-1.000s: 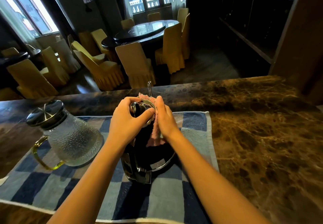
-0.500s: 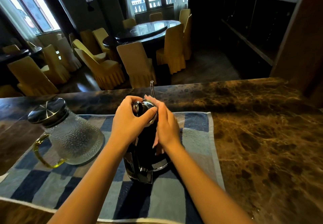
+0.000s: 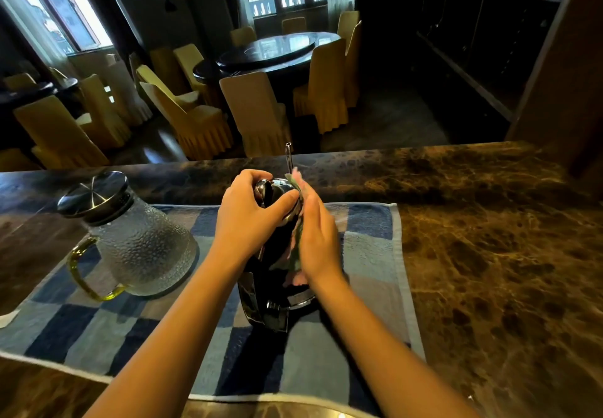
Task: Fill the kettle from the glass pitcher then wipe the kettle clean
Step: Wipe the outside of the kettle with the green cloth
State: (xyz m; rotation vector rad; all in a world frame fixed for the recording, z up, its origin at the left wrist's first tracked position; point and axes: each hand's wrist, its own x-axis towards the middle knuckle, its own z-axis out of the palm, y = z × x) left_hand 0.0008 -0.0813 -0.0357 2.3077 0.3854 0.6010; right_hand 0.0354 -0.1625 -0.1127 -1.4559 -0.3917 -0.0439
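Dark, glossy, tall kettle with a chrome lid [image 3: 277, 254] stands upright near the middle of the blue-and-grey checked towel [image 3: 368, 254], which is spread on the brown marbled counter [image 3: 489, 254]. Long axis of the kettle is vertical; its handle side faces the person, chrome base band visible low on the right.

Left hand [image 3: 248, 218] is cupped over the kettle's top from the left, fingers curled round the lid and thumb pressed across its near edge: a closed, steadying hold. Right hand [image 3: 318, 241] lies flat against the kettle's right flank, fingers together and pointing up, pressing a pink-and-green cloth [image 3: 295, 251] between palm and kettle wall. Cloth hangs along the wall, from just beside the lid down toward the base band.

Judgement: the wiping step is in hand; filling appears finished, though the water level inside the kettle is not visible.

Key relation: the cloth sits on the right side only, so the right hand is the working hand and its stroke runs along the vertical axis. The left flank and near handle side lie under or behind the left hand; reaching them would call for turning the kettle or re-gripping.

Textured clear glass pitcher with metal lid and yellow-tinted handle [image 3: 137, 244] stands upright on the towel, well left of the kettle, untouched. A thin clear rod [image 3: 288, 156] rises behind the lid; its identity is unclear.
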